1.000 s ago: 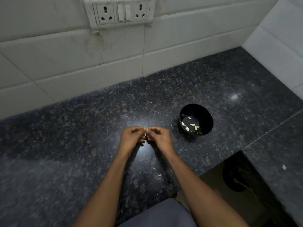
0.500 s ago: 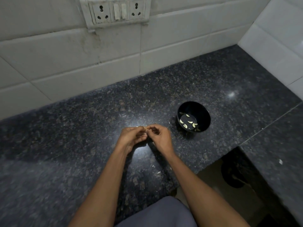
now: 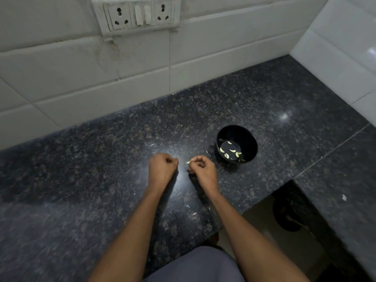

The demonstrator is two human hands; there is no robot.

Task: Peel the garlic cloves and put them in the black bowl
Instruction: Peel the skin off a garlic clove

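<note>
Over the dark granite counter (image 3: 101, 169) my right hand (image 3: 202, 169) pinches a small pale garlic clove (image 3: 188, 162) at its fingertips. My left hand (image 3: 161, 169) is a little to the left, fingers curled into a fist; anything inside it is hidden. A gap separates the two hands. The black bowl (image 3: 251, 143) stands just right of and beyond my right hand, with several peeled cloves (image 3: 231, 152) on its bottom.
White tiled wall with a socket and switch panel (image 3: 140, 15) rises behind the counter. A few skin flakes (image 3: 194, 213) lie near the front edge. The counter steps down at the right to a second slab (image 3: 345, 180) beside an opening to the floor.
My hands were joined on the clove; they have pulled apart, the clove staying in my right hand. The view shifted slightly.
</note>
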